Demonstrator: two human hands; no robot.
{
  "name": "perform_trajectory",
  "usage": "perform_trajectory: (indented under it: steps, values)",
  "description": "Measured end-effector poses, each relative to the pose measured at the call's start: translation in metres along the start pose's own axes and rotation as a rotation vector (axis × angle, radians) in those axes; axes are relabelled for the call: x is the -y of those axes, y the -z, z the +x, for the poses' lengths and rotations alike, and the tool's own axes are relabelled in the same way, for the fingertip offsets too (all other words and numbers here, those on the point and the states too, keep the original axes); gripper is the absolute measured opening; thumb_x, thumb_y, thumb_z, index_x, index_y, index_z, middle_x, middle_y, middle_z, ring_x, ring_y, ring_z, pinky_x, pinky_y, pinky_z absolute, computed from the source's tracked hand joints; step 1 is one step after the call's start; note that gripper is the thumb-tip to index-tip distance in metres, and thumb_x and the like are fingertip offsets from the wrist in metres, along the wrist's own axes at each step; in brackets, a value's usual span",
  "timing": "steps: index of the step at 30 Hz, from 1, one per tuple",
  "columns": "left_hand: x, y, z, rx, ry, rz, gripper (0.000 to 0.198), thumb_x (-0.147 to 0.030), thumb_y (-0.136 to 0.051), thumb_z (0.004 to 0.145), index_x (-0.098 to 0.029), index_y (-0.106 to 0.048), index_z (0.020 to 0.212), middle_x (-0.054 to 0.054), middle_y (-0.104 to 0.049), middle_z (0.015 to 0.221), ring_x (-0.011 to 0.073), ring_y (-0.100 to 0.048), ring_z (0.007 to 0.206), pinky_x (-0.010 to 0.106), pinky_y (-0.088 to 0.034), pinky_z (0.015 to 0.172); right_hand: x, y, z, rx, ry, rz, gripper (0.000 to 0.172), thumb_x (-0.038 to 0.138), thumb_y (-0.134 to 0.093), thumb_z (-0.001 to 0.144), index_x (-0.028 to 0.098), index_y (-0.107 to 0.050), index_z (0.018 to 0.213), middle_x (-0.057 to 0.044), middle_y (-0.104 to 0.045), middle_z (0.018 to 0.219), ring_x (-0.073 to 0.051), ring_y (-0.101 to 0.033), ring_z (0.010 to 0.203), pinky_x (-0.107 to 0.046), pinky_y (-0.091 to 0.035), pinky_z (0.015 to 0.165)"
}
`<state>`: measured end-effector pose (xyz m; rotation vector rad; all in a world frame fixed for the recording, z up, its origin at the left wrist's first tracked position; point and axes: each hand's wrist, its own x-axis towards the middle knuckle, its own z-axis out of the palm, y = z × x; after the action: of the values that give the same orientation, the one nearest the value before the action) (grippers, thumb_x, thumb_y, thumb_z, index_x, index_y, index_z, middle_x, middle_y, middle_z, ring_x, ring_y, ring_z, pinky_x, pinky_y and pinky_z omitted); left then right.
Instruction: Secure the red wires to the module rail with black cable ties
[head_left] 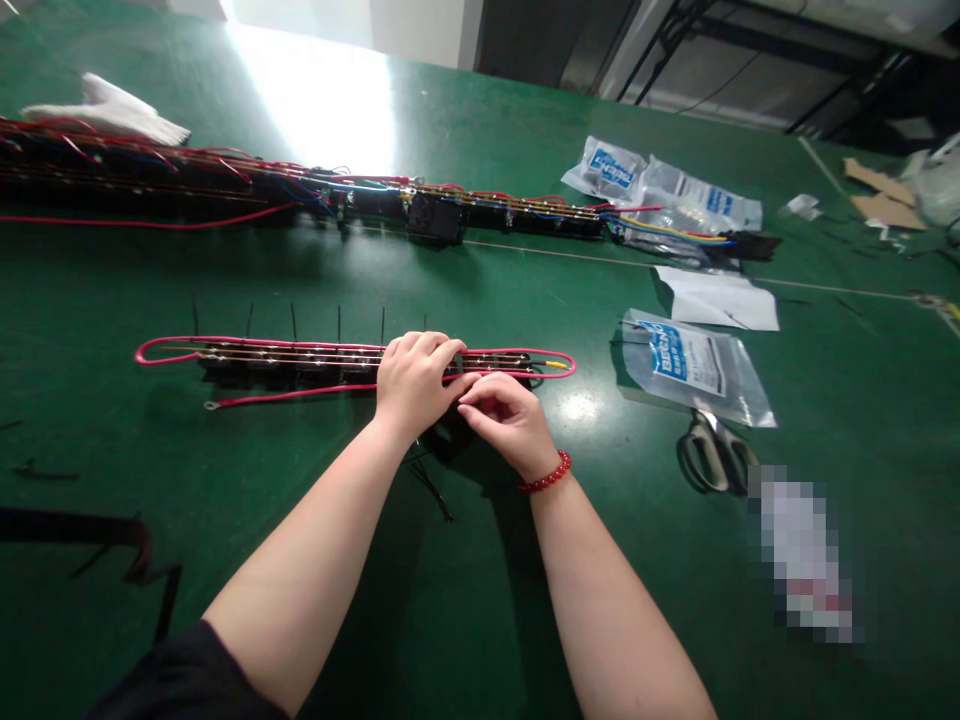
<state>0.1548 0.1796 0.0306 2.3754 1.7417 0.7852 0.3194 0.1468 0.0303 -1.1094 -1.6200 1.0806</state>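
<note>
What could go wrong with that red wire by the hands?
The red wire lies loosely around the wired strip, so it might slip away from the left hand and right hand. The stiff black cable ties sticking up might also poke a finger.

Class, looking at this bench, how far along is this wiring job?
The long wired strip behind looks finished. In hand is the shorter strip, with the left hand and right hand on it. Apparently left: its black tie ends stand untrimmed, scissors lying aside.
</note>
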Motion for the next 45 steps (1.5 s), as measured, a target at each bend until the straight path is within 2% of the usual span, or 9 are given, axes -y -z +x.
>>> perform_trajectory:
  steps: [5,8,11,15,19,26,32,38,45]
  values:
    - [0.001,-0.001,-0.001,-0.011,0.001,-0.001,0.031,-0.051,-0.063,0.087,-0.027,-0.07,0.106,0.006,-0.07,0.111,0.0266,-0.059,0.103,0.041,-0.042,0.091,-0.005,0.001,0.001,-0.106,-0.175,0.259,0.023,0.041,-0.079,0.074,0.023,-0.065,0.081,0.002,-0.067,0.075,-0.009,-0.052,0.053,-0.025,-0.046,0.05]
    - [0.002,-0.001,-0.001,-0.004,-0.009,0.007,0.031,-0.05,-0.065,0.086,-0.027,-0.071,0.106,0.006,-0.07,0.11,0.0268,-0.059,0.101,0.041,-0.043,0.089,-0.008,0.001,0.002,-0.125,-0.196,0.36,0.026,0.038,-0.082,0.072,0.023,-0.065,0.084,0.004,-0.067,0.07,-0.007,-0.052,0.049,-0.022,-0.045,0.046]
    - [0.002,-0.001,-0.001,0.01,-0.013,0.013,0.03,-0.047,-0.066,0.085,-0.027,-0.07,0.107,0.007,-0.07,0.11,0.0268,-0.059,0.101,0.041,-0.043,0.089,-0.008,0.002,0.004,-0.114,-0.183,0.445,0.025,0.033,-0.083,0.072,0.024,-0.068,0.091,0.004,-0.071,0.075,-0.008,-0.058,0.053,-0.023,-0.051,0.051]
    - [0.0,0.001,0.0,0.017,-0.001,0.019,0.028,-0.043,-0.067,0.084,-0.027,-0.07,0.106,0.005,-0.07,0.109,0.0266,-0.058,0.1,0.041,-0.043,0.088,-0.009,0.003,0.005,-0.091,-0.208,0.509,0.025,0.028,-0.081,0.074,0.025,-0.074,0.098,0.001,-0.076,0.086,-0.01,-0.066,0.065,-0.027,-0.059,0.063]
    - [0.0,0.001,0.0,0.023,0.007,0.017,0.028,-0.041,-0.068,0.082,-0.028,-0.07,0.107,0.005,-0.07,0.109,0.0269,-0.058,0.101,0.041,-0.043,0.088,-0.009,0.004,0.004,-0.096,-0.231,0.563,0.021,0.029,-0.081,0.075,0.024,-0.076,0.094,-0.001,-0.077,0.087,-0.014,-0.072,0.073,-0.032,-0.063,0.073]
    - [0.0,0.002,0.0,0.016,0.001,0.009,0.034,-0.051,-0.069,0.082,-0.027,-0.07,0.106,0.006,-0.07,0.11,0.0272,-0.058,0.101,0.041,-0.042,0.088,-0.009,0.004,0.004,-0.099,-0.235,0.609,0.019,0.027,-0.083,0.073,0.024,-0.072,0.087,0.001,-0.077,0.083,-0.013,-0.073,0.066,-0.023,-0.061,0.059]
    - [0.0,0.0,0.0,0.002,-0.001,0.015,0.034,-0.053,-0.064,0.085,-0.027,-0.07,0.105,0.006,-0.07,0.108,0.0265,-0.058,0.099,0.04,-0.042,0.087,-0.012,0.005,0.003,-0.105,-0.228,0.604,0.02,0.026,-0.084,0.073,0.022,-0.066,0.082,0.002,-0.076,0.079,-0.012,-0.072,0.062,-0.022,-0.06,0.058]
    - [0.001,-0.001,0.0,-0.001,-0.009,0.027,0.035,-0.055,-0.065,0.084,-0.027,-0.07,0.106,0.006,-0.07,0.108,0.0266,-0.058,0.099,0.04,-0.042,0.087,-0.008,0.009,0.004,-0.138,-0.112,0.577,0.017,0.024,-0.082,0.074,0.023,-0.066,0.081,0.003,-0.074,0.083,-0.011,-0.071,0.067,-0.024,-0.061,0.062]
    - [0.002,-0.002,0.0,-0.007,-0.024,0.013,0.045,-0.064,-0.057,0.086,-0.026,-0.069,0.108,0.006,-0.07,0.108,0.0263,-0.058,0.098,0.039,-0.042,0.085,0.004,0.011,0.008,-0.323,0.107,0.424,0.018,0.025,-0.081,0.076,0.027,-0.065,0.083,0.006,-0.064,0.081,-0.009,-0.063,0.064,-0.023,-0.057,0.058]
